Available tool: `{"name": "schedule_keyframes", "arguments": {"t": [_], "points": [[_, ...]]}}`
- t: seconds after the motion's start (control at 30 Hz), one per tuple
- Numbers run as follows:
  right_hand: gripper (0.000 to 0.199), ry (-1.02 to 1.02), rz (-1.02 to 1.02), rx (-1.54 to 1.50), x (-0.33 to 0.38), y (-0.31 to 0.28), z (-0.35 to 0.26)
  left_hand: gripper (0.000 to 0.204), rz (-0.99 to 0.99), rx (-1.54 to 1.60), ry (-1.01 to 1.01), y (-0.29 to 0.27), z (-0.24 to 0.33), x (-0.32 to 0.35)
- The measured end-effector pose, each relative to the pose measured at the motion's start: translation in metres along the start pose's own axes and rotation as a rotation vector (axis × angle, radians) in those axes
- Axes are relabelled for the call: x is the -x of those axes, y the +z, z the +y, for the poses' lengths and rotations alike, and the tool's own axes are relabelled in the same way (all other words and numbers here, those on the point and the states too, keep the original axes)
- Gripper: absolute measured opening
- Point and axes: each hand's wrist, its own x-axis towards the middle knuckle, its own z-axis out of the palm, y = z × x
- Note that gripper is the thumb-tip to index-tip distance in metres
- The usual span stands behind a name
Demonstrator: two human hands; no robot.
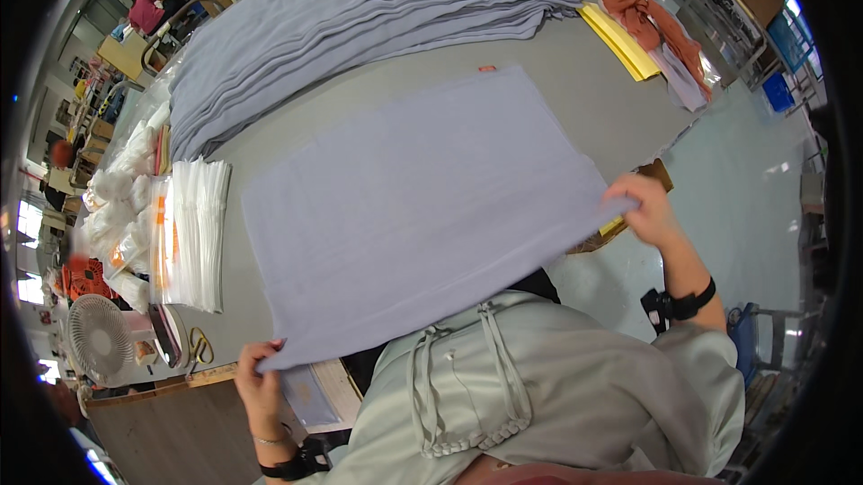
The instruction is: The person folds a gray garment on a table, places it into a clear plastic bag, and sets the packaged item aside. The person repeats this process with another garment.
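A grey-blue piece of fabric [413, 206] lies spread over the grey table, its near edge lifted and drawn out past the table's front. My left hand [258, 375] pinches the near left corner. At the near right corner, my right hand [645, 208] grips the same fabric between thumb and fingers. Between my hands the edge hangs close to my body. A small orange-red tag [487, 69] shows at the fabric's far edge. Behind it rests a thick stack of matching grey-blue fabric [378, 13].
White plastic bags [200, 233] lie in a pile at the left, with yellow-handled scissors [201, 347] and a small fan [97, 337] nearer. Yellow folded sheets [618, 43] and rust-coloured cloth [661, 26] lie at the far right. The table edge [661, 145] runs along the right.
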Motion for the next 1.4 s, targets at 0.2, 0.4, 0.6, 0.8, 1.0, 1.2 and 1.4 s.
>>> {"name": "schedule_keyframes", "arguments": {"t": [0.2, 0.4, 0.6, 0.8, 1.0, 1.2, 1.4], "points": [[0.023, 0.018, 0.382, 0.121, -0.131, 0.039, 0.006, 0.017, 0.256, -0.13, -0.053, 0.001, -0.02, -0.124], [0.024, 0.222, 0.26, 0.364, -0.211, 0.092, 0.041, 0.029, 0.262, -0.523, -0.086, 0.057, -0.076, -0.211], [0.046, 0.231, 0.389, 0.63, -0.166, 0.077, 0.037, 0.061, 0.287, -0.759, 0.055, 0.08, -0.064, -0.163], [0.047, 0.264, 0.258, 0.763, -0.121, 0.082, 0.037, 0.055, 0.243, -0.831, 0.004, 0.089, -0.056, -0.132], [0.037, 0.305, 0.126, 0.566, -0.128, 0.077, 0.081, 0.023, 0.092, -0.825, -0.369, 0.095, -0.024, -0.134], [0.051, 0.609, 0.169, -0.391, -0.177, -0.019, 0.086, 0.038, 0.144, -1.033, 0.161, 0.137, 0.013, -0.127], [0.05, -0.412, 0.008, -0.271, -0.19, 0.064, -0.081, 0.025, -0.111, -0.45, 0.105, 0.142, 0.027, -0.149]]}}
